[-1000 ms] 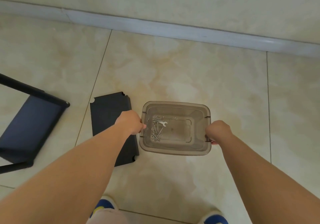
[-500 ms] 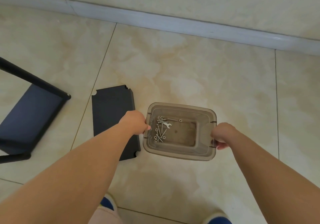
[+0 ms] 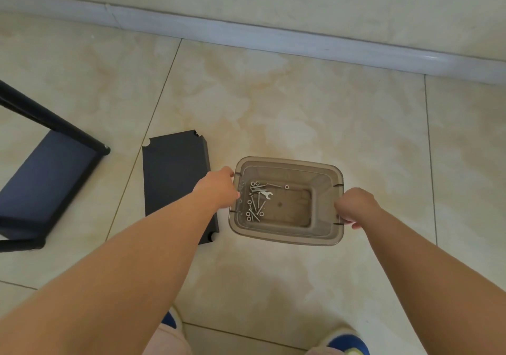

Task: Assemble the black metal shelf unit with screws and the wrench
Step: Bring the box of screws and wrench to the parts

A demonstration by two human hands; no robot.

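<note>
Beige marble tile floor (image 3: 301, 108), white baseboard (image 3: 246, 36), blue shoes (image 3: 347, 342).

Smoky translucent plastic bin (image 3: 286, 238), smooth-walled; inside, bright bare-metal screws (image 3: 256, 204) and a small shiny wrench (image 3: 267, 194). The shelf panel (image 3: 175, 173) shows matt black metal. Floor tiles (image 3: 301, 113) gleam glossy, marbled beige.

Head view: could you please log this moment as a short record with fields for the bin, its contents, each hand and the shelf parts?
bin: translucent plastic bin, open top, held at both short ends
contents: screws and a small wrench, gathered toward the bin's left side
left hand: left hand grips the left rim
right hand: right hand grips the right rim
loose part: black shelf panel flat on the tile floor, left of the bin
frame: partly built black shelf frame lying at far left
</note>
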